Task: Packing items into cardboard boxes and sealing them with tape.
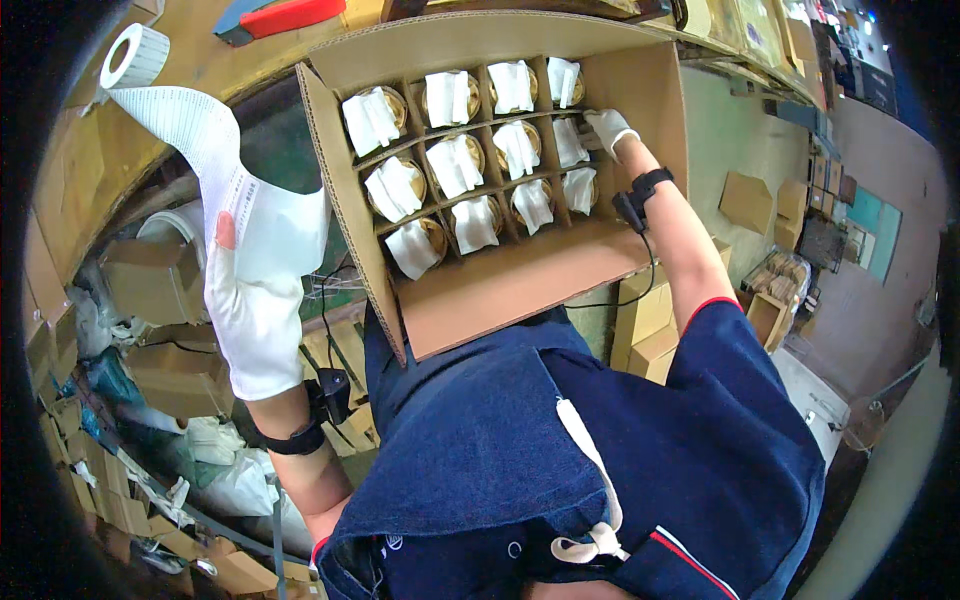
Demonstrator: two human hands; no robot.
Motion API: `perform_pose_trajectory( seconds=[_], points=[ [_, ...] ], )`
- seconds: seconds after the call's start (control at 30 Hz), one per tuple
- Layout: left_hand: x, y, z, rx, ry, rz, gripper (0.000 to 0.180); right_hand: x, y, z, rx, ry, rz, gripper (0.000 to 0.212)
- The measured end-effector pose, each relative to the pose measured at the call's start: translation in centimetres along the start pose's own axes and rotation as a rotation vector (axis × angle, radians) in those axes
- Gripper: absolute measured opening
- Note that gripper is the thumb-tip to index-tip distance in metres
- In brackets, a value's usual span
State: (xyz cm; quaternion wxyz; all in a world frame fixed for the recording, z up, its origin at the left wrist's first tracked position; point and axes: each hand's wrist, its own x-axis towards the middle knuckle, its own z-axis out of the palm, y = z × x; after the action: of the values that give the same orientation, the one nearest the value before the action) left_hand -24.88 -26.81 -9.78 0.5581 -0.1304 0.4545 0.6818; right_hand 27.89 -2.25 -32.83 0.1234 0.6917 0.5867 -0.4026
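Note:
My left hand [255, 315], in a white glove with a bare thumb tip, is closed on a strip of printed white labels [205, 130]. The strip trails from a label roll [140, 55] on the bench. An open cardboard carton [520, 300] stands in front of me, split by cardboard dividers into rows of compartments. Each compartment shows a round gold-rimmed top with a folded white slip [458, 165] across it. My right hand [610, 130], also gloved, reaches inside the carton's right side. Its fingers stretch to the white slip [570, 143] in the middle row; their tips are partly hidden.
A wooden bench [190, 50] runs behind the carton, bearing a red and blue tool [280, 20]. Cardboard boxes [155, 275] and plastic bags [240, 490] crowd the lower left. More boxes [645, 320] stand to the right. Cables hang from both wrist bands.

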Motion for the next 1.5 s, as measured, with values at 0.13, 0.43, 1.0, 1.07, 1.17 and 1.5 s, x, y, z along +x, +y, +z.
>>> perform_pose_trajectory(
  seconds=[0.13,0.43,1.0,1.07,1.17,1.5],
  points=[
    [-0.6,-0.2,-1.2,0.094,0.073,0.092,0.036,-5.1,-11.0,0.7,-0.520,0.097,-0.146,0.037],
    [0.6,-1.2,0.4,-0.013,-0.275,0.013,0.043,-22.6,-36.5,6.5,0.462,-0.080,-0.898,0.048],
    [2.5,0.3,-1.3,0.562,0.035,0.331,0.044,-22.1,-35.7,9.8,0.566,-0.256,-0.661,0.019],
    [2.8,1.7,-2.3,-0.034,-0.023,0.217,0.042,-18.9,-32.0,11.0,0.260,-0.349,-0.687,0.027],
    [2.9,1.7,-4.1,-0.105,-0.061,0.206,0.039,-16.9,-26.0,15.7,-0.361,-0.295,-0.833,0.032],
    [1.4,0.4,-4.4,-0.138,-0.389,0.128,0.039,-16.9,-22.1,21.9,-0.921,0.451,-1.381,0.013]
  ],
)
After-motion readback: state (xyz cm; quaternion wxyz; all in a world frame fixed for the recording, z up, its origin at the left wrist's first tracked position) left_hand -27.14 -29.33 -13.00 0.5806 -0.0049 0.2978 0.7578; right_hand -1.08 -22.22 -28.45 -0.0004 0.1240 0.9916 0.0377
